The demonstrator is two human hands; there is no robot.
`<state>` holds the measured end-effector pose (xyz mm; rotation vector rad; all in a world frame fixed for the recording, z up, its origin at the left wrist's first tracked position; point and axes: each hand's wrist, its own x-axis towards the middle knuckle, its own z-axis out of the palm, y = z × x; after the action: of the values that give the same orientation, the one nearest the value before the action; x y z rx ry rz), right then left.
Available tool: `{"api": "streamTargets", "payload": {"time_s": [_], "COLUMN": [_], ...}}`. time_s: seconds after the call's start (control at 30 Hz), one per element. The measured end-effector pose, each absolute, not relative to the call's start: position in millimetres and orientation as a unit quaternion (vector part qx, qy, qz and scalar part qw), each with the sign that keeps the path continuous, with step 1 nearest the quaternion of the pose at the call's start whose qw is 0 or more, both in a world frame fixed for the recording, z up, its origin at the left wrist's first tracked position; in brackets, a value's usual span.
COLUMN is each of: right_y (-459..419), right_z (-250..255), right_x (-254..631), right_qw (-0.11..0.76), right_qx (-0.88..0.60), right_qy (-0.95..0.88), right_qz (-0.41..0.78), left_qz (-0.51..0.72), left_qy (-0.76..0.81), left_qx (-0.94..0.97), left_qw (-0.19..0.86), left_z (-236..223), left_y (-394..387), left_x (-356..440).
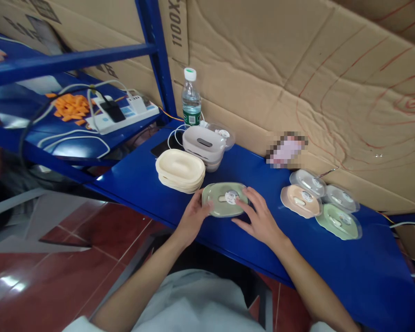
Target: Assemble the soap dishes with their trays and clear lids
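Observation:
A pale green oval box with a clear cover (216, 206) lies near the front edge of the blue table, a round white label on its top. My left hand (192, 220) grips its left end, thumb over the rim. At the right end, my right hand (263, 219) bends its fingers over the box, one fingertip on the label. Just left of the box stands a stack of cream oval lids (180, 166). Behind that stack are grey-white oval boxes (204, 143), piled up.
At right lie a peach box (299, 202), a green box (337, 222) and clear-covered pieces (342, 198). A water bottle (191, 99) stands at the back. A blurred-out object (286, 150) leans on the cardboard. Far left: a power strip (121, 117), cables and orange pieces (71, 107).

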<state>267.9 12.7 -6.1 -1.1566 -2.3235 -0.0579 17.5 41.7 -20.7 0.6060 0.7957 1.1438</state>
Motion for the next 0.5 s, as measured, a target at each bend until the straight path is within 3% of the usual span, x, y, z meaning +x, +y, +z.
{"api": "streamTargets", "payload": {"time_s": [0.13, 0.3, 0.5], "right_y": [9.3, -5.9, -86.8], "right_z": [1.2, 21.4, 35.0], "right_x": [264.3, 268.8, 317.9], "right_qw": [0.251, 0.287, 0.335], "right_qx": [-0.42, -0.377, -0.532], "right_qy": [-0.871, -0.88, -0.777], "right_qz": [-0.042, 0.015, 0.018], "left_qz": [0.463, 0.416, 0.389], "left_qy": [0.35, 0.32, 0.322], "left_qx": [0.235, 0.252, 0.353], "left_qw": [0.779, 0.813, 0.787], "left_z": [-14.8, -9.5, -6.8], "left_y": [46.5, 45.4, 33.8], "left_x": [11.0, 6.8, 10.0]}}
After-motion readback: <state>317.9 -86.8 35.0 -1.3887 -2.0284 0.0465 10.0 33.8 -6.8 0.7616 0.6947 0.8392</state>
